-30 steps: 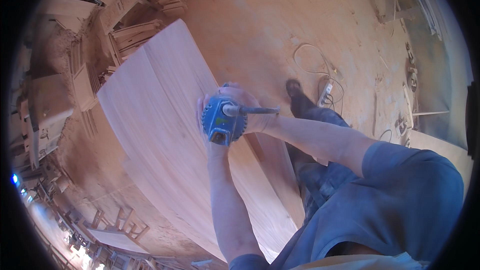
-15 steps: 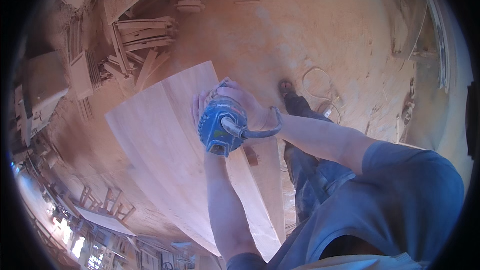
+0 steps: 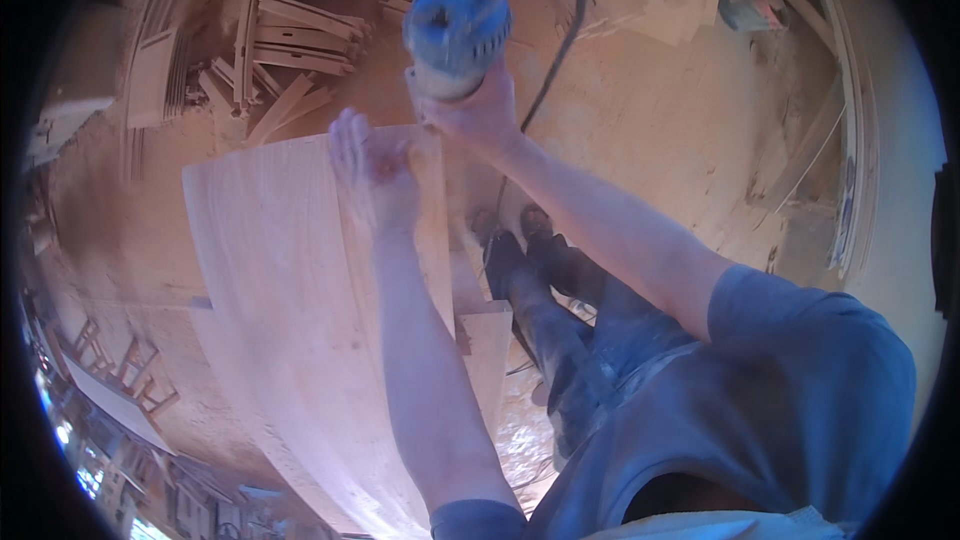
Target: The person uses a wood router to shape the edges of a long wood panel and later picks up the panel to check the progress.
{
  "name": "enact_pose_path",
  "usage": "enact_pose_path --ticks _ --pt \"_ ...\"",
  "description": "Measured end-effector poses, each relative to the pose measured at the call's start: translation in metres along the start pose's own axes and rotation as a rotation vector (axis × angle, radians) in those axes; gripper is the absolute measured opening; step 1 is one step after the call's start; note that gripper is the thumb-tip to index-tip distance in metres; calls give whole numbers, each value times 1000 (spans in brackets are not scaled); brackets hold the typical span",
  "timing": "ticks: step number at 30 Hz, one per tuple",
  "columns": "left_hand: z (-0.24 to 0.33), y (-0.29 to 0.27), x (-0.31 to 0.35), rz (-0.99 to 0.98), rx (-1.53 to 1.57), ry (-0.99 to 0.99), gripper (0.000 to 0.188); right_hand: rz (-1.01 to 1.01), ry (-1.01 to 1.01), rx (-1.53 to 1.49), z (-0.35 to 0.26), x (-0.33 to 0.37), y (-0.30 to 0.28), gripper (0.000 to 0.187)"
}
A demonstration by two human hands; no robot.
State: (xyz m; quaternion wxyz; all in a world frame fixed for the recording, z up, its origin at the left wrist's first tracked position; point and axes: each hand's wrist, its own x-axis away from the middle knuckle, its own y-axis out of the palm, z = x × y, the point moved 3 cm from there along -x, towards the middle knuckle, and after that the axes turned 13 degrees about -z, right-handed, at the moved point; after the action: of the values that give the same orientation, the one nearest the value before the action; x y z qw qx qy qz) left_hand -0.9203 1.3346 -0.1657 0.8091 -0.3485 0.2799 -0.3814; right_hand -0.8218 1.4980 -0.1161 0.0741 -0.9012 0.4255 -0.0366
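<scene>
My right hand grips a corded blue power tool by its lower body and holds it up past the far end of the wooden board. The tool has vent slots and a dark, thick cord at its top. Its working face is hidden. My left hand is apart from the tool, over the far end of the pale wide board, fingers stretched out and a little blurred. Whether it touches the board, I cannot tell. The board runs from the far end back toward my body on the left.
Stacked wood pieces lie on the dusty floor beyond the board. A bucket stands at the far right, near long leaning strips. The tool's cord hangs to the floor near my feet. Wooden frames stand at left.
The tool has risen off the board and moved away from me in my right hand. My left hand has let go of it and shifted left. My feet are now closer together.
</scene>
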Motion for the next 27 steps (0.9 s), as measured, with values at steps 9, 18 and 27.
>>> enact_pose_path --ticks 9,18,27 --pt "-51 -71 118 -6 -723 -546 59 -260 -166 115 -6 -2 -34 65" --pt "-47 -75 112 154 -575 -444 51 -819 -211 -108 16 -23 -7 65" --pt "-45 -77 113 128 -519 -512 47 -987 -227 -201 35 -18 -26 68"
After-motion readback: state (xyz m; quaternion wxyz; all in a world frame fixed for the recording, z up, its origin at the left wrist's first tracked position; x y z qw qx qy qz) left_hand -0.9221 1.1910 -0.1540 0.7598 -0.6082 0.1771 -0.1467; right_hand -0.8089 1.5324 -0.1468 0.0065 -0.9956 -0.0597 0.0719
